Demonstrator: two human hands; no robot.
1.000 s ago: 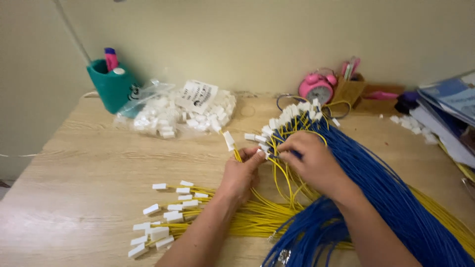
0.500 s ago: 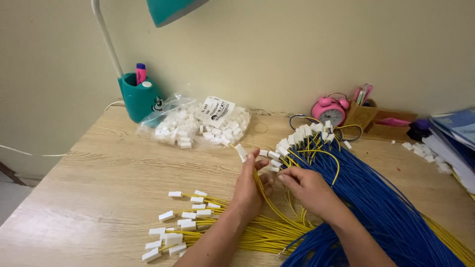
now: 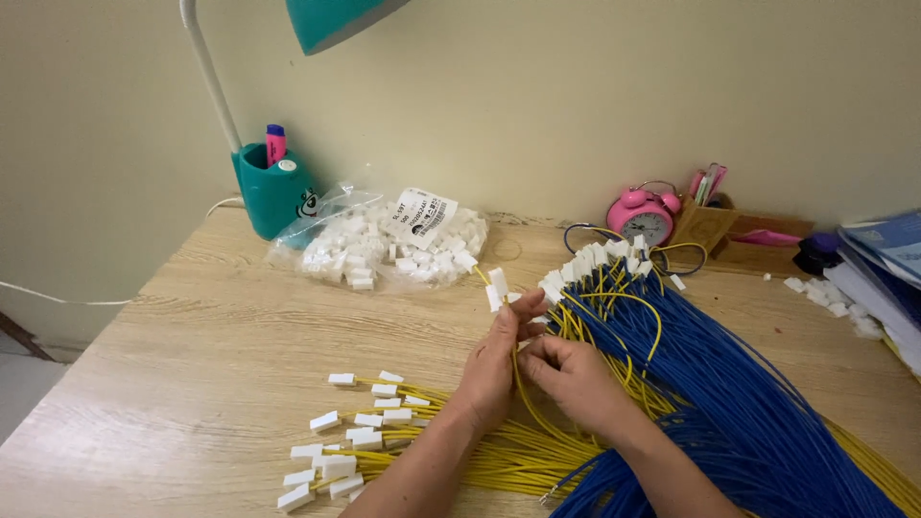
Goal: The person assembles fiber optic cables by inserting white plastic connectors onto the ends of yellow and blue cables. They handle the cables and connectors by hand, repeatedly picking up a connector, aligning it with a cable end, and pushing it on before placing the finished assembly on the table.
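Hands, left [image 3: 494, 360] and right [image 3: 566, 374], pinch yellow wire [image 3: 523, 384] beside blue wires [image 3: 748, 403].

the wires [image 3: 585, 331] pinched at the fingertips were yellow, their connectors [image 3: 497, 286] white. the big cable bundle [image 3: 758, 412] was blue. the desk [image 3: 192, 345] showed pale wood grain. the lamp shade [image 3: 336, 19] and pen cup [image 3: 273, 197] were teal, the alarm clock [image 3: 641, 216] pink.
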